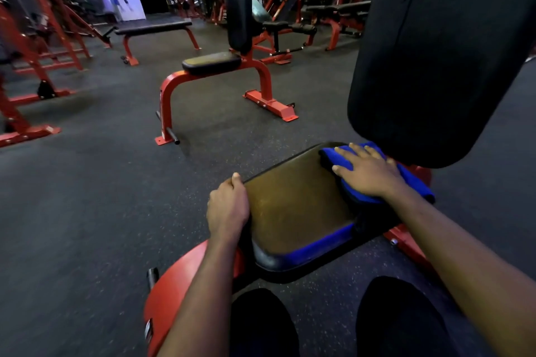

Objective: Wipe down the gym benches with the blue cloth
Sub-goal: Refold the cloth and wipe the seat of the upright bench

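Observation:
A red-framed gym bench stands right in front of me, with a worn black seat pad (295,203) and an upright black back pad (435,52). The folded blue cloth (417,182) lies at the far right of the seat, at the foot of the back pad. My right hand (367,171) presses flat on the cloth with straight fingers. My left hand (227,206) grips the seat's left edge, fingers curled round it.
A second upright bench (214,62) on a red frame stands ahead on the dark rubber floor. A flat bench (153,27) sits further back left. Red racks and machines (43,23) line the left side and the rear. My knees (261,324) are below the seat.

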Demonstrator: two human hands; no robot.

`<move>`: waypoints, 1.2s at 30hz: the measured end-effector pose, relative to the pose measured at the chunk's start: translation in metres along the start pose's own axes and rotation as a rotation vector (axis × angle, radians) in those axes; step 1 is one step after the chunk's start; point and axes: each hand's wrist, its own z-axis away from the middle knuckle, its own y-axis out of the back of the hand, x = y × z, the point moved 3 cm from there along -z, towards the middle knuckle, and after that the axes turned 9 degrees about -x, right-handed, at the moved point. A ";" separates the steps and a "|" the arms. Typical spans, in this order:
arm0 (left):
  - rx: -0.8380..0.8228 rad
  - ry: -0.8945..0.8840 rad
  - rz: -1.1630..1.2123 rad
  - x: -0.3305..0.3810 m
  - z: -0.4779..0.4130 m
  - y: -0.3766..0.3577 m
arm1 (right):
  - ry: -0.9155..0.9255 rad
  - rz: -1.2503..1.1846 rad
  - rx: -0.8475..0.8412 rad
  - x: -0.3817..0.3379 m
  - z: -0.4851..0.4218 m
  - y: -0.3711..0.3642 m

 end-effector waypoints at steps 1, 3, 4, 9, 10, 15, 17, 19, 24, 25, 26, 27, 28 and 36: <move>0.000 -0.001 -0.001 0.000 0.000 0.000 | 0.003 0.004 -0.002 -0.003 -0.007 0.004; 0.002 -0.009 -0.005 0.000 0.000 0.000 | 0.025 -0.002 -0.025 -0.007 -0.025 0.015; 0.004 -0.009 -0.005 0.000 -0.001 0.000 | 0.037 -0.013 -0.044 -0.007 -0.034 0.019; 0.006 -0.008 0.000 -0.001 -0.002 -0.001 | -0.012 -0.072 0.012 0.002 -0.017 0.014; 0.007 -0.012 0.000 -0.001 -0.002 -0.001 | -0.032 -0.079 0.034 0.005 -0.004 0.010; -0.002 -0.008 0.001 -0.002 -0.001 0.001 | -0.098 -0.106 0.097 0.016 0.032 -0.007; -0.009 -0.013 0.001 -0.001 0.000 0.001 | -0.106 -0.123 0.090 0.018 0.026 -0.001; -0.009 -0.022 -0.004 -0.001 0.000 0.001 | -0.137 -0.169 0.084 0.017 0.021 0.006; -0.017 -0.027 -0.010 -0.002 0.000 0.001 | -0.367 -0.200 0.228 -0.016 0.055 -0.014; -0.018 -0.023 -0.009 -0.002 0.001 0.001 | -0.346 -0.169 0.240 -0.026 0.064 -0.022; -0.020 -0.022 -0.005 -0.003 0.001 0.001 | -0.297 -0.134 0.252 -0.031 0.071 -0.029; -0.021 -0.022 0.002 -0.003 0.001 0.002 | -0.238 -0.112 0.262 -0.032 0.075 -0.033; -0.021 -0.027 0.011 -0.002 0.002 0.002 | -0.191 -0.113 0.266 -0.026 0.077 -0.031; -0.020 -0.034 0.011 -0.001 0.003 0.003 | -0.378 -0.147 0.264 -0.032 0.060 -0.017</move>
